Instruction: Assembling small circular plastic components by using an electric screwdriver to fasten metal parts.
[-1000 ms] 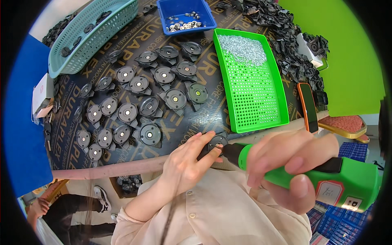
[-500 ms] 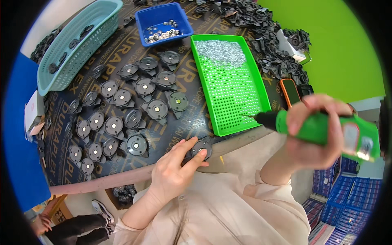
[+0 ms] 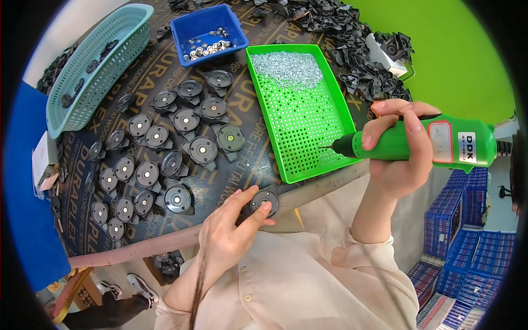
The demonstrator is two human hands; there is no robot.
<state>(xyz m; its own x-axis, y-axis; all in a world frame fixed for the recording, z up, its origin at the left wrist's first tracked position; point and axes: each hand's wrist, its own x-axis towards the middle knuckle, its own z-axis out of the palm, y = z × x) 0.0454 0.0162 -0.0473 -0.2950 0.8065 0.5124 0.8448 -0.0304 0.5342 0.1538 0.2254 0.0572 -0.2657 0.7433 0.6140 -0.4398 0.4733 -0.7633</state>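
Pinching black disc [image 3: 270, 198] in left hand [image 3: 227, 224], probably for steadiness; gripping green driver [image 3: 393, 141] in right hand [image 3: 405, 169], near green tray [image 3: 291, 113].

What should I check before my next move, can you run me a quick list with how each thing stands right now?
1. Left hand on the black round part at the table edge: ok, fingers lie on it.
2. Right hand around the green power screwdriver: ok.
3. Bit lined up with that part: not ok, it points across the green tray, apart from the part.
4. Screw on the bit's tip: cannot tell, too small to make out.
5. Silver screws in supply: ok, heaped at the tray's far end.
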